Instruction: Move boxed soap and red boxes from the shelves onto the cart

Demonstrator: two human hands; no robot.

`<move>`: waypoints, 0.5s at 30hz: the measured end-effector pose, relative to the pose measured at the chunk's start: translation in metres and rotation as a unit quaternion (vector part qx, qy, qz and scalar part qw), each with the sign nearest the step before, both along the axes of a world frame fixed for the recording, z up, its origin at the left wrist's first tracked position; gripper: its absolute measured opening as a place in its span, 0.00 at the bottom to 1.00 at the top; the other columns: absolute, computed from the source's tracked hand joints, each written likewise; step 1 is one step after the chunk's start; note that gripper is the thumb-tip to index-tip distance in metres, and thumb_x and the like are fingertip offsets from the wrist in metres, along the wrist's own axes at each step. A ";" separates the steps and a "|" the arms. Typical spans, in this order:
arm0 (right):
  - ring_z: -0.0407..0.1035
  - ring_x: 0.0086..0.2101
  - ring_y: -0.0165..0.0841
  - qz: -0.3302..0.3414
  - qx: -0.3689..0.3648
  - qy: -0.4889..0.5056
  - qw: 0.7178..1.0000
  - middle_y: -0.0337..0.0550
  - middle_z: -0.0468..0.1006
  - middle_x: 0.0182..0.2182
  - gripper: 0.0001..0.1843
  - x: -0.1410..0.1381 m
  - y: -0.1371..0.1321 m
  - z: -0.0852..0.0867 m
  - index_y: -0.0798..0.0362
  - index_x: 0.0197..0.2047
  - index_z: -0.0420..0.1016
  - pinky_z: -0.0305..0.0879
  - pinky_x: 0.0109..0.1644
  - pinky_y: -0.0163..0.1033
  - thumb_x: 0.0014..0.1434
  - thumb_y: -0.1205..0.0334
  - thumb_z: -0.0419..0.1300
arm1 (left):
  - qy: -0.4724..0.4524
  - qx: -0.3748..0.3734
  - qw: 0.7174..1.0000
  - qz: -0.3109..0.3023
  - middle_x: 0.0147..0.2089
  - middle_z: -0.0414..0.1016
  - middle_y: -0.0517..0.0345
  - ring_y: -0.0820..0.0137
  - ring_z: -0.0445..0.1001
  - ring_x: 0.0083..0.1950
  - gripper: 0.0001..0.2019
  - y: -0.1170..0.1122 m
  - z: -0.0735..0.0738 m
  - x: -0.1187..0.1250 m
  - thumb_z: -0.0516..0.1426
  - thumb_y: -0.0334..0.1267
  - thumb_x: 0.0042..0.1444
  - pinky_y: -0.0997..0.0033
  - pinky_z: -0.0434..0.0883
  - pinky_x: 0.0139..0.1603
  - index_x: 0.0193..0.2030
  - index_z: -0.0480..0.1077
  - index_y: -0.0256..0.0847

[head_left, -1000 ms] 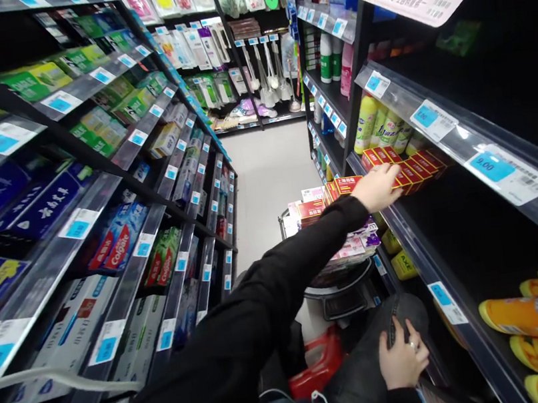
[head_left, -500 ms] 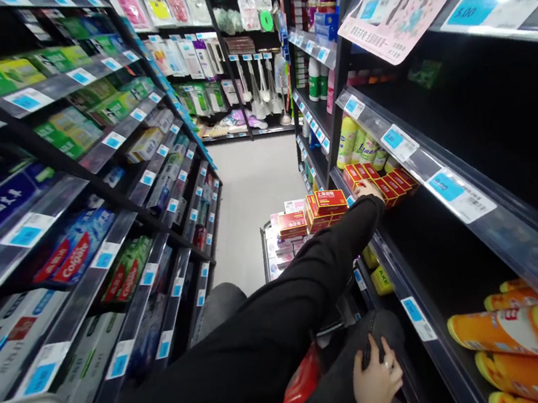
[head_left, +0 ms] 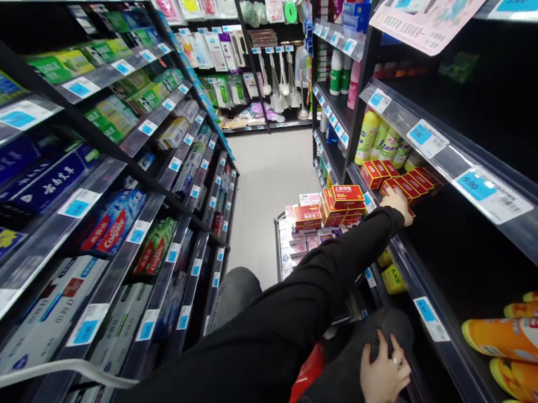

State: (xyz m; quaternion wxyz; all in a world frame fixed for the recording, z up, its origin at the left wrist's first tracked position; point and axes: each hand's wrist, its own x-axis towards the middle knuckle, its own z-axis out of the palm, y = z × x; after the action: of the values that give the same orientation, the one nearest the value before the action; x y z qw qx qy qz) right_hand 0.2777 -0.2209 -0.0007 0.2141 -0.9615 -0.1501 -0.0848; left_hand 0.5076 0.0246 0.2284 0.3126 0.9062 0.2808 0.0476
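Note:
My left arm, in a black sleeve, reaches across to the right-hand shelf. My left hand (head_left: 397,204) is there at the front of a row of small red boxes (head_left: 413,184). Its fingers are closed against a red box at the near end, partly covered by the hand. More red boxes (head_left: 376,172) stand just beyond it. My right hand (head_left: 385,369), wearing a ring, rests on my right knee with its fingers apart. Stacked red and yellow boxes (head_left: 342,198) sit on top of a loaded cart (head_left: 279,244) near the left forearm.
Toothpaste shelves (head_left: 96,163) line the left side. Yellow-green bottles (head_left: 383,134) stand behind the red boxes. Orange bottles (head_left: 531,331) lie at lower right. A pink card (head_left: 444,0) juts from the upper right shelf. A white bar (head_left: 56,371) crosses the lower left.
My left hand has shifted along the row of red boxes, from the far group toward the nearer boxes. The view has turned slightly left. My right hand stays on the knee.

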 end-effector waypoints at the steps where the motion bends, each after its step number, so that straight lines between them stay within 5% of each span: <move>1: 0.64 0.54 0.56 0.001 -0.003 0.004 1.000 0.50 0.70 0.57 0.21 0.001 -0.001 0.000 0.30 0.52 0.73 0.62 0.46 0.61 0.56 0.46 0.52 | -0.017 0.002 1.000 -0.007 0.64 0.51 0.26 0.44 0.72 0.56 0.50 -0.002 0.005 -0.008 0.69 0.34 0.38 0.54 0.74 0.54 0.67 0.50 0.26; 4: 0.63 0.54 0.56 0.005 -0.010 0.017 1.000 0.49 0.69 0.58 0.21 0.002 -0.003 0.001 0.31 0.53 0.73 0.61 0.46 0.60 0.56 0.46 0.52 | -0.125 -0.063 0.989 -0.051 0.65 0.52 0.30 0.46 0.72 0.56 0.55 -0.009 0.020 -0.050 0.71 0.41 0.35 0.53 0.73 0.55 0.69 0.49 0.31; 6: 0.62 0.54 0.56 0.008 -0.013 0.026 1.000 0.47 0.68 0.59 0.22 0.002 -0.004 0.003 0.33 0.54 0.72 0.61 0.47 0.61 0.58 0.46 0.50 | -0.226 -0.220 0.944 -0.094 0.64 0.56 0.37 0.48 0.67 0.61 0.55 -0.014 0.025 -0.095 0.72 0.43 0.31 0.53 0.69 0.60 0.67 0.53 0.39; 10: 0.60 0.56 0.56 0.018 -0.014 0.029 0.999 0.47 0.65 0.60 0.23 -0.002 -0.005 0.008 0.36 0.58 0.68 0.60 0.50 0.64 0.62 0.48 0.47 | -0.335 -0.614 0.695 -0.165 0.63 0.64 0.44 0.53 0.69 0.60 0.44 -0.024 0.023 -0.205 0.72 0.45 0.33 0.53 0.68 0.58 0.59 0.62 0.46; 15: 0.62 0.53 0.58 0.021 0.012 0.033 0.999 0.50 0.66 0.60 0.22 -0.006 -0.003 0.017 0.39 0.57 0.69 0.59 0.49 0.66 0.62 0.48 0.49 | -0.285 -0.784 0.540 -0.113 0.69 0.58 0.43 0.54 0.67 0.63 0.39 -0.045 0.012 -0.313 0.69 0.42 0.39 0.56 0.67 0.59 0.61 0.65 0.40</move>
State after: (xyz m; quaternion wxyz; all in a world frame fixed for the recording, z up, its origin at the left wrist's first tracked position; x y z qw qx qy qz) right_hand 0.2716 -0.2244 0.0160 0.2326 -0.9577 -0.1619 -0.0502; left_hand 0.1948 -0.0207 0.2407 0.9646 0.2621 -0.0028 0.0285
